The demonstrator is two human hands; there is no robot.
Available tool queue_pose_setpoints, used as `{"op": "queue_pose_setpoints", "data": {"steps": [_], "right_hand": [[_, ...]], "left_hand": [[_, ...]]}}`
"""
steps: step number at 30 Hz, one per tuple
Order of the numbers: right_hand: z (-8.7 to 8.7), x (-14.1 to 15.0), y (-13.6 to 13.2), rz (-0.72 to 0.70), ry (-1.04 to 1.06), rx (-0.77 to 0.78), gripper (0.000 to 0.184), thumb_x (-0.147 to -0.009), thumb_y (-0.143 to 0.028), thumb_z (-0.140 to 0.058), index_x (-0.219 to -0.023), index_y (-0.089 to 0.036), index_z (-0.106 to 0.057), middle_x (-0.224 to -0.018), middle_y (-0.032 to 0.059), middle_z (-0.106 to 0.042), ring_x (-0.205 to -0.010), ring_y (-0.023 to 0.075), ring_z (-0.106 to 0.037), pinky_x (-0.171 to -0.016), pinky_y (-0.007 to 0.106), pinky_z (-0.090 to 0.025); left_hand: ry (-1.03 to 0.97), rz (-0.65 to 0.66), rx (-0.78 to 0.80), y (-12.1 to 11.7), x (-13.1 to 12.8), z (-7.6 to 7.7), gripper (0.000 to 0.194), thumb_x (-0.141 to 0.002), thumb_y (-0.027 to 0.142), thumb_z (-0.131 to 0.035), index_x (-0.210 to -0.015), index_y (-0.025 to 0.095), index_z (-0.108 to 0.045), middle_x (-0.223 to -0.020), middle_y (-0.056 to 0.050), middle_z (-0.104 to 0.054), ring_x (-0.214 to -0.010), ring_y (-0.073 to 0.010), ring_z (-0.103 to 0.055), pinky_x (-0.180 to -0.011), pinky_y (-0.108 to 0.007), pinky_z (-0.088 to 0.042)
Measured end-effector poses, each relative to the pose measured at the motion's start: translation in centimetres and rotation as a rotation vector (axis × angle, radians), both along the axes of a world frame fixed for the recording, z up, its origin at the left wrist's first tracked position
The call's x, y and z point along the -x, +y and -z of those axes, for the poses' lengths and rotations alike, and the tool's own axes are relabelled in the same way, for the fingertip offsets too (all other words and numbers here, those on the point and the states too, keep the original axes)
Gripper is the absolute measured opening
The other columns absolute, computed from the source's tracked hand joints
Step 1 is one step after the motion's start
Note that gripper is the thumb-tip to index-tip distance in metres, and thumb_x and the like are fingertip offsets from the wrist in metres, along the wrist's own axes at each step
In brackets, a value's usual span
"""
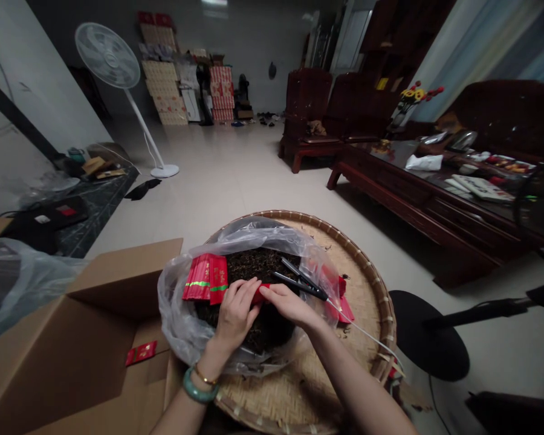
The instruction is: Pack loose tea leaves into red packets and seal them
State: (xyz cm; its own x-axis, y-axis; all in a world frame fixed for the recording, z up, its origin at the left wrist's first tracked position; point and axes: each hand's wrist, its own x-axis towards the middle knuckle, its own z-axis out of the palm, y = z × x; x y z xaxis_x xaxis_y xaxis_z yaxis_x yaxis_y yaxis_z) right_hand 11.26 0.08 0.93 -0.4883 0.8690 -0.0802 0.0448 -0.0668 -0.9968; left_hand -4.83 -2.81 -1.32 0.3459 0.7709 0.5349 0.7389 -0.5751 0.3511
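Observation:
A clear plastic bag (185, 320) full of dark loose tea leaves (254, 266) sits on a round woven bamboo tray (367, 284). My left hand (236, 311) and my right hand (288, 302) meet over the leaves, both pinching one small red packet (259, 294) between their fingertips. A stack of red packets (206, 278) lies on the bag's left side. A black tong-like tool (301, 281) with a white cord rests on the leaves just beyond my right hand.
An open cardboard box (81, 344) stands at the left with two red packets (140, 352) inside. More red packets (344, 305) lie on the tray's right. A dark wooden table (417, 193), chairs, a standing fan (113, 66) and a black fan base (428, 332) surround the spot.

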Motion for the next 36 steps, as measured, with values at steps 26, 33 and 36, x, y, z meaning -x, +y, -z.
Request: {"op": "queue_pose_setpoints", "data": {"steps": [26, 33, 36], "right_hand": [[0.5, -3.8, -2.6, 0.091, -0.827, -0.436, 0.074, -0.065, -0.022, -0.075, -0.133, -0.017, -0.046, -0.128, 0.0185, -0.052, -0.116, 0.032, -0.051, -0.095, 0.045, -0.043], [1.4, -1.0, -2.3, 0.08, -0.956, -0.53, 0.061, -0.062, -0.018, -0.073, -0.119, -0.019, -0.052, -0.109, 0.0117, -0.052, -0.101, 0.0278, -0.052, -0.082, 0.039, -0.048], [1.1, -1.1, -2.0, 0.069, -0.969, -0.51, 0.047, -0.063, -0.014, -0.068, -0.108, -0.018, -0.056, -0.106, 0.0104, -0.053, -0.096, 0.0256, -0.053, -0.079, 0.035, -0.046]], "left_hand": [[-0.292, -0.22, 0.031, 0.8, 0.9, 1.1, 0.036, -0.077, 0.023, -0.062, -0.112, 0.018, -0.058, -0.106, -0.009, -0.059, -0.098, -0.024, -0.058, -0.086, -0.04, -0.051], [-0.328, -0.289, 0.047, 0.6, 1.5, 0.7, 0.039, -0.077, 0.026, -0.063, -0.115, 0.018, -0.058, -0.101, -0.007, -0.054, -0.092, -0.0216, -0.058, -0.083, -0.036, -0.052], [-0.333, -0.293, 0.059, 0.5, 1.5, 0.7, 0.039, -0.076, 0.026, -0.063, -0.115, 0.018, -0.059, -0.099, -0.007, -0.054, -0.091, -0.0213, -0.059, -0.082, -0.036, -0.052]]}}
